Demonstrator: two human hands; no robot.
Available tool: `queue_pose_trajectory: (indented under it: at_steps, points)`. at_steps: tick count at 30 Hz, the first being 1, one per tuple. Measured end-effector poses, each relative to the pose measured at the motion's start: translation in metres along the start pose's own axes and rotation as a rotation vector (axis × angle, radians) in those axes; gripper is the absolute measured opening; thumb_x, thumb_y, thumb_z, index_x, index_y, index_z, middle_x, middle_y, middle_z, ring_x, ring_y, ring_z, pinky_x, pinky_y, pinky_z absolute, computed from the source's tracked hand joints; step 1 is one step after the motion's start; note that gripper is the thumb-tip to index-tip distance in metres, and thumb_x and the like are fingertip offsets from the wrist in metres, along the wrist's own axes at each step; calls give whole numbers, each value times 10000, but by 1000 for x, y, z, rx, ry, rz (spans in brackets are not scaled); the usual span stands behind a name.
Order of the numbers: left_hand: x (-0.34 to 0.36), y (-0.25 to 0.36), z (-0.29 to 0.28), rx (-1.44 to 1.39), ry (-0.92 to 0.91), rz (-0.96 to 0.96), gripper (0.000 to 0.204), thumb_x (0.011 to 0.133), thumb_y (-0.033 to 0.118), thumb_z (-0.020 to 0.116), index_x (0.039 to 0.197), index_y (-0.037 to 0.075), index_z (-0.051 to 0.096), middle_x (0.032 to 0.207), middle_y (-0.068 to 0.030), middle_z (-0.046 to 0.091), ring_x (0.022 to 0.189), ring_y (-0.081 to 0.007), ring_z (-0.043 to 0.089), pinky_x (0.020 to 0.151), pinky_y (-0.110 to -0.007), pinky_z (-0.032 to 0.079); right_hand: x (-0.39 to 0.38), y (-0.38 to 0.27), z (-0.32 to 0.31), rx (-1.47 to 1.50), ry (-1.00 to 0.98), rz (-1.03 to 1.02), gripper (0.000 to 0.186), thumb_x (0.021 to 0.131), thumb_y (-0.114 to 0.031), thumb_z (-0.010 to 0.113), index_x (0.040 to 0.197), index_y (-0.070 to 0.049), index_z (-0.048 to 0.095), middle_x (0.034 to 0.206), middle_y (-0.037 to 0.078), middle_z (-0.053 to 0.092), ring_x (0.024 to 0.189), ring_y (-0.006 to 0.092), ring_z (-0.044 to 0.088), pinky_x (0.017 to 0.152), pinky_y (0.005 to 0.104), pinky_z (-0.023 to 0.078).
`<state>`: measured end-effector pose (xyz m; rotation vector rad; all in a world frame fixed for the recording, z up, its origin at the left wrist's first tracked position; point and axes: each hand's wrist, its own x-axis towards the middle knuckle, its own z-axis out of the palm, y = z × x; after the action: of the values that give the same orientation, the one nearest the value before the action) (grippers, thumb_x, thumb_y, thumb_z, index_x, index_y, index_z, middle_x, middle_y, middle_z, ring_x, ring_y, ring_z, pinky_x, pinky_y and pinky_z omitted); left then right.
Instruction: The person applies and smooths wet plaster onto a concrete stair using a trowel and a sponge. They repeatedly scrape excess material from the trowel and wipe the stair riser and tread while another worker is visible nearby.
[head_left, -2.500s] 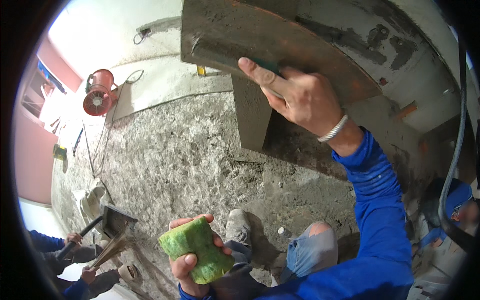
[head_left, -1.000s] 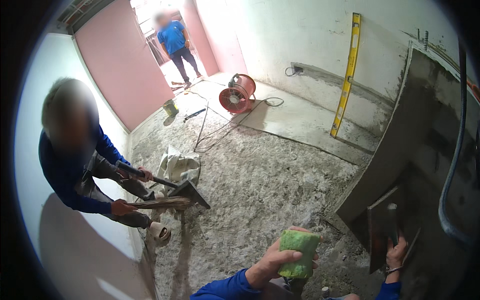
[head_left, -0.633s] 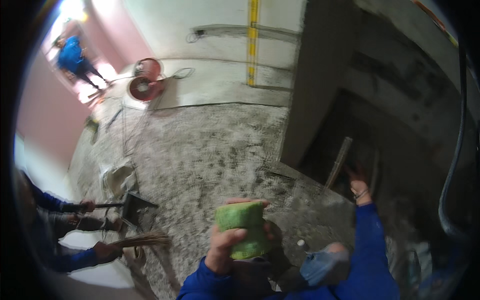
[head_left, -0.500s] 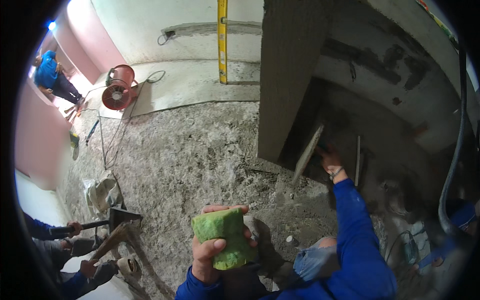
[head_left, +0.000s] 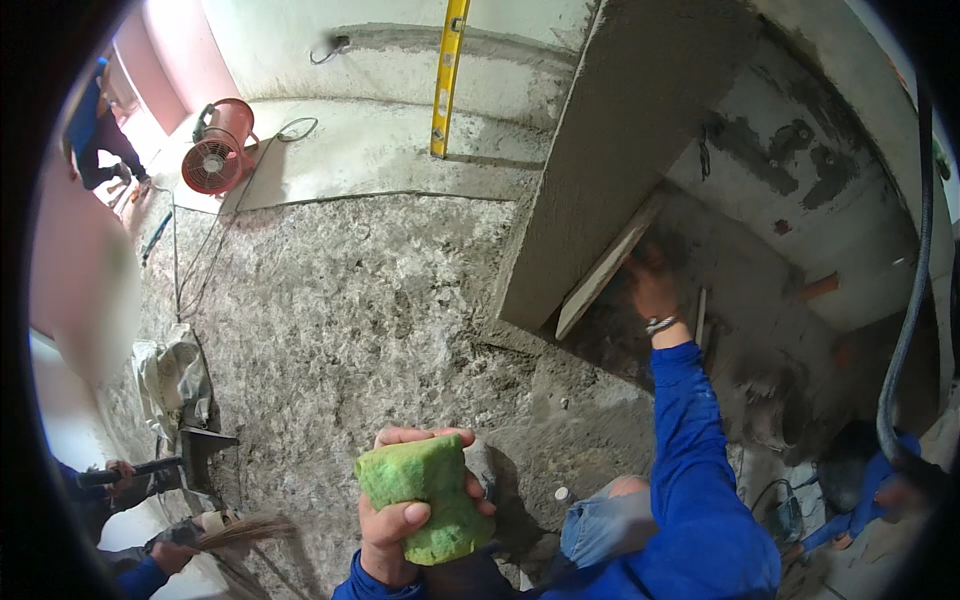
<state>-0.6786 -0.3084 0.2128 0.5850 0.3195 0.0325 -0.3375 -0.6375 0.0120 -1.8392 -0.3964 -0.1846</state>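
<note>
In the lower middle my left hand is closed around a thick green sponge, thumb across its front. My right hand reaches forward to the right, blurred, with a bracelet at the wrist. It grips the back of a long, flat plastering float, whose grip is hidden by the hand and shadow. The float lies along the side face of a grey plastered wall, its lower end near the wall's bottom corner. Beside my right forearm stands a thin light strip.
A yellow spirit level leans at the back wall. Left of it sits a red blower fan with trailing cables. At the left edge a person holds a broom by a dustpan. A hose hangs at right; rough floor lies between.
The float has gone from standing away from the wall to lying along its side face, moved by my right hand. The sponge remains in my left hand. The person at far left has shifted.
</note>
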Motion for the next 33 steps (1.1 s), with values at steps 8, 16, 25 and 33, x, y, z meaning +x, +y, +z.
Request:
queue_pose_trajectory:
  at_steps: [8, 16, 25, 33]
  points:
    - [22, 6, -3, -19, 32, -36, 666, 654, 161, 762, 1191, 0, 402, 1224, -320, 499, 870, -372, 660, 705, -568, 606, -8, -21, -3, -550, 150, -56, 703, 852, -483, 691, 1274, 59, 542, 1113, 172, 617, 1017, 243, 575, 896, 373, 441]
    - [21, 2, 5, 133, 80, -122, 706, 677, 278, 715, 1263, 24, 413, 1113, -237, 563, 829, -316, 648, 689, -467, 599, -9, -17, 35, 193, 0, 127, 493, 895, -335, 679, 1246, -4, 578, 1173, 101, 644, 1095, 225, 573, 967, 349, 420]
    - [30, 0, -5, 114, -102, -256, 768, 744, 284, 690, 1385, -37, 415, 1050, -170, 631, 889, -290, 662, 788, -401, 576, 112, -170, -33, 353, 9, -13, 319, 935, -186, 641, 1202, -14, 607, 1064, 83, 671, 1022, 185, 598, 931, 321, 447]
    - [18, -9, 8, 258, -10, -258, 695, 774, 277, 660, 1354, -52, 462, 1042, -180, 654, 873, -274, 675, 763, -385, 586, 43, -100, -10, 290, 171, 299, 334, 942, -180, 633, 1229, -12, 595, 1119, 72, 659, 1036, 173, 578, 929, 311, 441]
